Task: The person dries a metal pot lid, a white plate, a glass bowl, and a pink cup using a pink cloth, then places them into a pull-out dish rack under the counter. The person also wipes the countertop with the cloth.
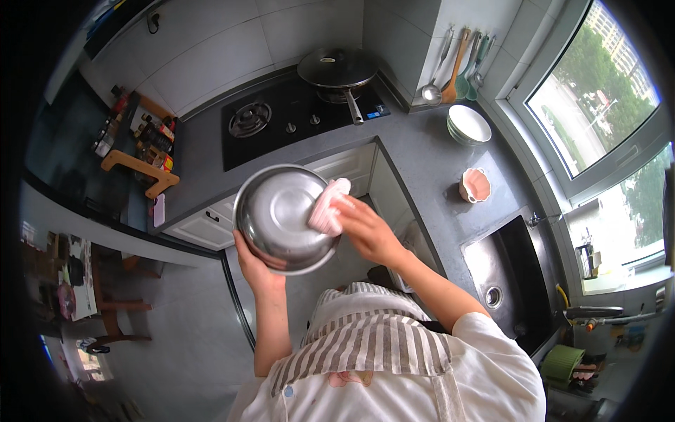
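Note:
A round stainless steel basin (279,211) is held up in front of my striped apron, its base facing me. My left hand (258,264) grips it by the lower left rim. In my right hand (366,229) is a pink-and-white cloth (328,208), pressed on the right side of the basin's outer wall. The fingers of that hand look slightly blurred. Part of the basin's right edge is hidden behind the cloth and fingers.
A lidded wok (337,68) sits on the gas hob (295,113). Stacked bowls (468,125) and a pink scalloped bowl (474,185) stand on the counter near the sink (501,279). A spice rack (142,142) and a phone (158,210) are at left.

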`<state>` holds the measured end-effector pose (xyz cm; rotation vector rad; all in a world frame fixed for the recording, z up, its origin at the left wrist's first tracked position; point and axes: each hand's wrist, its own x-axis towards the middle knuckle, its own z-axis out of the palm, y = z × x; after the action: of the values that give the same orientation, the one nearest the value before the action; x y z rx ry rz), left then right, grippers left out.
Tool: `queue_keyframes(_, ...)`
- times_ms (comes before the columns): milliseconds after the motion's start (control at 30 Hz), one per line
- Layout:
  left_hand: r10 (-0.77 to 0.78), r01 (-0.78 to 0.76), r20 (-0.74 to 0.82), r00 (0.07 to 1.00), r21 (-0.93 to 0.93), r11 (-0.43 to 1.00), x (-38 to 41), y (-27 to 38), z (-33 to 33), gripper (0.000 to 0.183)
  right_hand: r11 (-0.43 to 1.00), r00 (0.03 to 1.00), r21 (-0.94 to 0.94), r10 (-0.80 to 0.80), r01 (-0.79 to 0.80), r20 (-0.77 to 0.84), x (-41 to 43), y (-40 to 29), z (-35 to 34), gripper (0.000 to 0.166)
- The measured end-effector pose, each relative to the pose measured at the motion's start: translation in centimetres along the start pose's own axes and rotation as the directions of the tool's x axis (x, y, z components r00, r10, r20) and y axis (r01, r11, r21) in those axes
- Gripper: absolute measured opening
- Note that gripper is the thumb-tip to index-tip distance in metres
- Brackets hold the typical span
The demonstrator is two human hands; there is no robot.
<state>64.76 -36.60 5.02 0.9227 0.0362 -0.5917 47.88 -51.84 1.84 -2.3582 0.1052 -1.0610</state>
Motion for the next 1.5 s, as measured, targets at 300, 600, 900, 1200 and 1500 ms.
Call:
queue_keyframes(300, -0.261, 0.256, -0.015, 0.965, 0.266, 0.930, 2.6, -4.3, -2.5, 0.047, 0.999, 0.998, 0.018, 0.039, -0.039, 0.051, 2.6, -0.2, 4.0, 0.037)
queue_keyframes(600, -0.144, 0.171, -0.283, 0.948, 0.073, 0.983, 11.3, -3.4, -4.0, 0.053, 0.925, 0.952, -0.254, 0.303, -0.281, 0.049, -5.8, 14.1, 4.2, 0.020)
queue_keyframes(900, -0.160, 0.191, -0.425, 0.891, 0.031, 0.981, 14.9, -5.9, -6.4, 0.050, 0.542, 0.883, -0.702, 0.351, -0.463, -0.312, 0.7, 33.8, -2.4, 0.050)
queue_keyframes(1200, -0.237, 0.260, -0.606, 0.759, -0.052, 0.964, 14.5, -12.2, -12.5, 0.055, 0.942, 0.691, -0.248, 0.334, -0.225, 0.641, -3.3, 37.6, 30.5, 0.050)
queue_keyframes(1500, -0.189, 0.299, -0.690, 0.699, 0.042, 0.953, 13.4, -13.5, -18.3, 0.026, 0.775, 0.718, -0.508, 0.590, -0.376, 0.369, -1.7, 37.5, 40.7, 0.038)
